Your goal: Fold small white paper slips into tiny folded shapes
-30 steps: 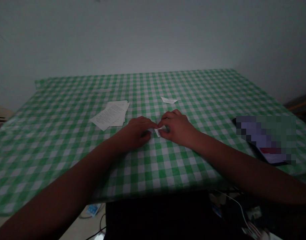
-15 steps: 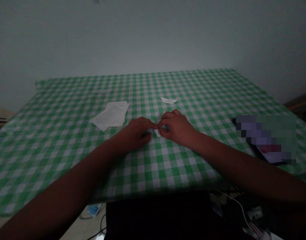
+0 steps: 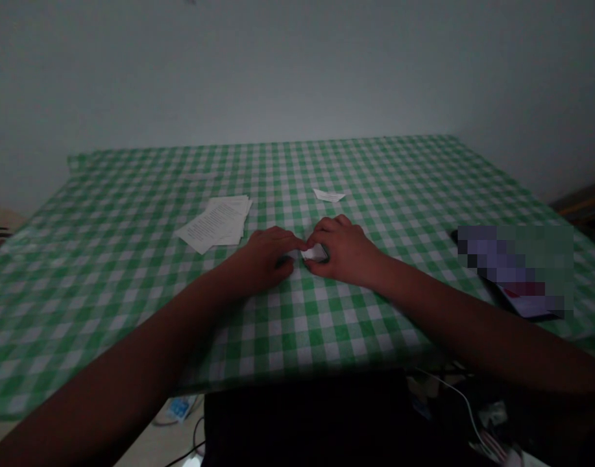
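Observation:
Both my hands meet at the middle of a table covered with a green-and-white checked cloth (image 3: 132, 272). My left hand (image 3: 267, 256) has its fingers curled and its fingertips pinch a small white folded paper (image 3: 315, 252). My right hand (image 3: 343, 250) is curled around the same paper from the other side, pressing it down on the cloth. Most of the paper is hidden under the fingers.
A stack of printed sheets (image 3: 215, 223) lies to the left beyond my hands. A small white paper scrap (image 3: 329, 194) lies farther back. A dark flat device (image 3: 516, 275) lies at the right. Cables and clutter show below the table's near edge.
The small paper between my fingers has turned and shows a little more white surface; both hands have stayed in place with only small finger movements.

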{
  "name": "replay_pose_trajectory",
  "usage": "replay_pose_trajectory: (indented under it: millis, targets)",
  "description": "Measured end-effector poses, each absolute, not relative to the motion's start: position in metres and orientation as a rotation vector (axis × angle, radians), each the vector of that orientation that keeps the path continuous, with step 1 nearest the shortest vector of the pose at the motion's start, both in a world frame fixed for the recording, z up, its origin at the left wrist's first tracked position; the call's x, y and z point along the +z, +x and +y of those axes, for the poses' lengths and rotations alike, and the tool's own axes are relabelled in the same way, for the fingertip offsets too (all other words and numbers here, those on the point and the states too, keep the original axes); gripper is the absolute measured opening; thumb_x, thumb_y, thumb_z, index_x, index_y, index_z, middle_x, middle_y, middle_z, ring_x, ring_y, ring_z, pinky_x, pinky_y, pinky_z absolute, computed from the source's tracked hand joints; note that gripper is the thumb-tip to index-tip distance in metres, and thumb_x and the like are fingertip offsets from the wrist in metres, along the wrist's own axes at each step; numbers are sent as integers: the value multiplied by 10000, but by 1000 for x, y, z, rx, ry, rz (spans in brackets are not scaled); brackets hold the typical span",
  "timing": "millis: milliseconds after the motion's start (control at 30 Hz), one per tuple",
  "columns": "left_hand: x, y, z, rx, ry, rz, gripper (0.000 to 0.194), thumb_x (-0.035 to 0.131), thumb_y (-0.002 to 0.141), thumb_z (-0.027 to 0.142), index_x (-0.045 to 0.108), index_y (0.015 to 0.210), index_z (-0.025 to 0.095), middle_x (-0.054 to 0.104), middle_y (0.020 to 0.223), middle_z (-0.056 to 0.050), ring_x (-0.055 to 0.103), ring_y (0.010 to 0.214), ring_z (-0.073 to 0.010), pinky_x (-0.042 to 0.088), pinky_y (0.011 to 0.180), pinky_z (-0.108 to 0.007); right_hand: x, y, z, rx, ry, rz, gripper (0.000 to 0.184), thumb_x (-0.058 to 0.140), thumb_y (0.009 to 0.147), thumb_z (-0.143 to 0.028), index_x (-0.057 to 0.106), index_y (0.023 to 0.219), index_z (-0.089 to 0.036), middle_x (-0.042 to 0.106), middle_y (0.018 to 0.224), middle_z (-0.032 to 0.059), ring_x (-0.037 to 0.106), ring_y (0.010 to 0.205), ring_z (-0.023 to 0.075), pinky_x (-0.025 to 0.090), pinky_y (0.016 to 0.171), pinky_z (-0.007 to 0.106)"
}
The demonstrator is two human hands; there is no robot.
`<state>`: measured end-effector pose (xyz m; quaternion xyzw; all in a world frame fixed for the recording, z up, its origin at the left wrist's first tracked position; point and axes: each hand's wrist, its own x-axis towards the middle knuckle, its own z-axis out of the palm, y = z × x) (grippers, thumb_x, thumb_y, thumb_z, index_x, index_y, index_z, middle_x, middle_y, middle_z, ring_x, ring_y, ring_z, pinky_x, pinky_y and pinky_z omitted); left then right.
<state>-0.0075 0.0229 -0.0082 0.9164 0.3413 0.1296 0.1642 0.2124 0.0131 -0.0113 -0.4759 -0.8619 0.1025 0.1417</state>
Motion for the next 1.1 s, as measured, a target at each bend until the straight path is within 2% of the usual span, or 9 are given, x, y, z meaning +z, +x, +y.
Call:
replay_pose_trajectory:
  millis: [200,300,367,567,767,933,1100]
  targets:
    - [-4,-4,19,283,2682,996,399,517,857,158,606,1234,254,644,1163,-39,545,1122,-242,379,975,-430,-14,224,21,402,-1289,-2490,314,726,764,-391,695,1053,-272,607,1140,51,495,1072,286,401,871,425]
    - [-4,-2,17,230,2746,996,398,521,867,172,615,1239,280,635,1192,-35,523,1141,-249,354,961,-434,-15,234,30,504,-1098,-2562,245,587,870,-240,704,1081,-280,610,1177,43,522,1078,245,390,921,414]
    - [-4,-2,15,198,2796,1002,403,526,878,189,610,1258,294,631,1198,-35,517,1133,-252,343,951,-437,-16,237,32,520,-1076,-2555,277,553,869,-183,710,1075,-280,615,1175,40,531,1071,237,391,928,409]
    - [3,1,5,110,2905,1015,385,522,906,243,602,1266,353,593,1253,-43,512,1148,-272,332,964,-468,-18,227,24,435,-1252,-2483,292,680,790,-291,694,1081,-271,602,1167,56,513,1071,282,413,899,432]
    - [7,2,-1,37,2980,1027,435,538,879,237,568,1303,329,579,1302,-67,518,1179,-300,283,1021,-550,-19,229,27,420,-1222,-2507,302,649,792,-209,694,1081,-282,606,1177,45,514,1061,273,414,882,417]
    - [5,2,-2,62,2959,1021,434,547,864,230,576,1289,314,568,1348,-66,516,1211,-288,257,1051,-565,-18,236,34,444,-1114,-2555,297,634,806,-160,707,1069,-276,624,1146,46,526,1035,252,413,878,396]
    - [4,2,-3,168,2927,1065,360,534,871,226,614,1216,295,576,1372,-50,475,1285,-288,184,1090,-600,-18,238,35,401,-963,-2568,219,639,846,-214,710,1052,-238,633,1119,65,534,1029,241,405,928,414]
